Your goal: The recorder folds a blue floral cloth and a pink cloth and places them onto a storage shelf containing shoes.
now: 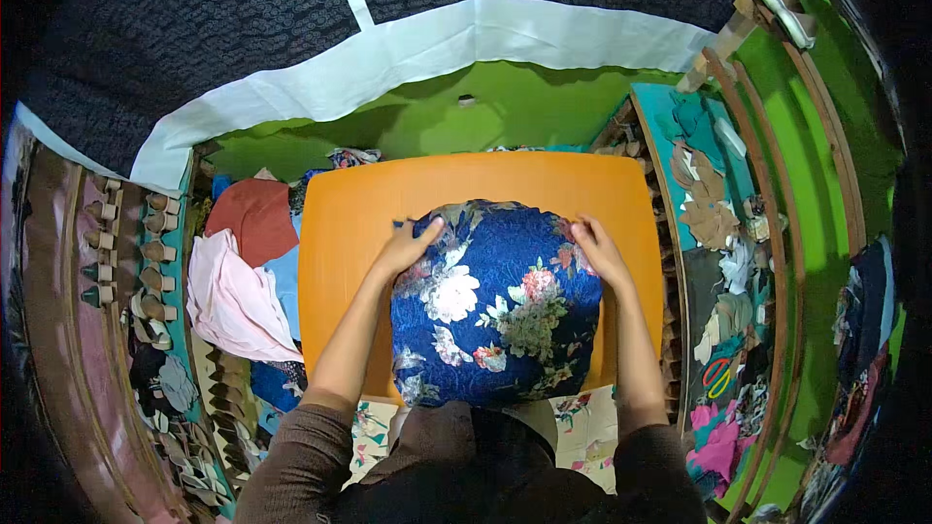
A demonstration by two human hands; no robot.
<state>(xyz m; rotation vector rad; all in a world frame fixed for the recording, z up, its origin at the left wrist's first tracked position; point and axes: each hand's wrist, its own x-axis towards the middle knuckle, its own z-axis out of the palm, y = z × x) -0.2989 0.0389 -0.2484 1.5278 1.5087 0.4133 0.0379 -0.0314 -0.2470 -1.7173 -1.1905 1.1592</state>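
Blue floral cloth (pixel 519 320) lies at the near edge of the orange bench (pixel 466 178), between my left hand (pixel 403 253) and right hand (pixel 604 252), both touching its sides; whether gripping, I cannot tell.

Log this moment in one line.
left hand: at upper-left edge of rounded blue floral fabric piece; right hand: at its upper-right edge; beneath: rectangular orange table

Across the back it's a bright green wall (pixel 417 126), soft shadows on it, one small dark fitting (pixel 466 100) near the middle. Overhead, a dark patterned sheet (pixel 223 29) spreads wide, edged by a broad white band (pixel 417 44)! Dead centre, the smooth orange bench (pixel 485 175); teal-surfaced shelving (pixel 657 116) flanks it, wooden rails (pixel 825 112) line the right, and pale, colour-flecked floor (pixel 594 419) shows below.
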